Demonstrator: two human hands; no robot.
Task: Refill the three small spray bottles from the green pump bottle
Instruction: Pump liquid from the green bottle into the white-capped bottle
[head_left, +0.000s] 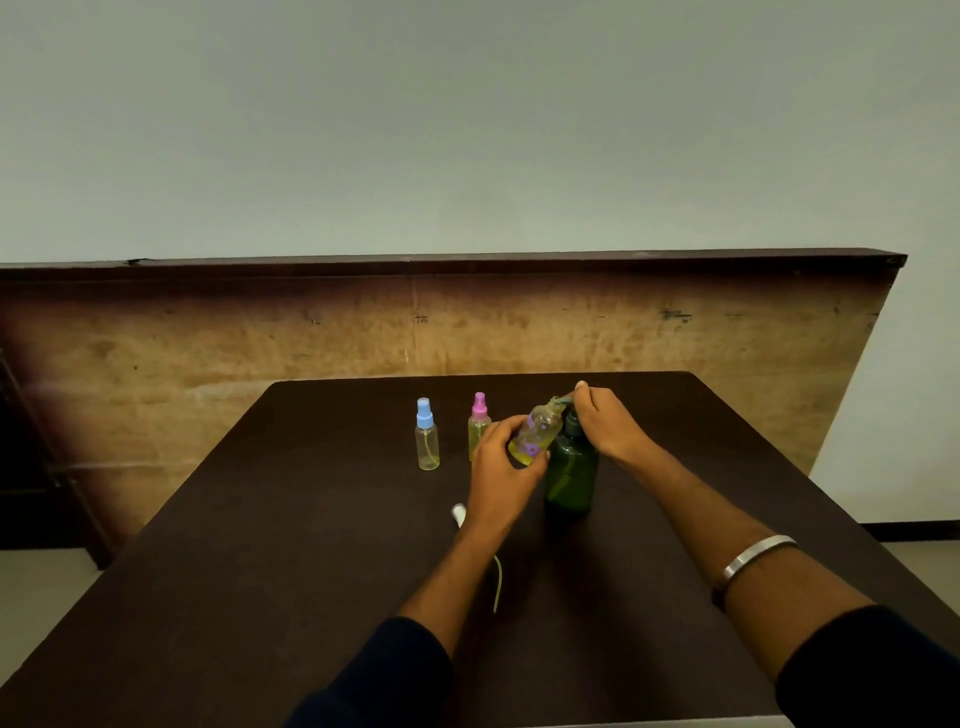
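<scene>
Dark sleeves nearest, a metal bangle (758, 555) on the right forearm. Left hand (501, 457) grips an uncapped clear bottle (537, 434), long axis tilted, mouth up-right toward the pump spout. Right hand (608, 423) curls over the head of the green pump bottle (570, 478), upright on the dark counter (260, 545). Blue-capped bottle (427, 435) and pink-capped bottle (478, 423) stand left, both upright. Loose sprayer (459, 514) with its tube lies near the left wrist.

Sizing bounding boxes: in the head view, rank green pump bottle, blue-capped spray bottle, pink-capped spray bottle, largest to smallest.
1. Green pump bottle, clearly the largest.
2. Blue-capped spray bottle and pink-capped spray bottle: they look alike; the left hand hides part of the pink one, so no ranking between them.
</scene>
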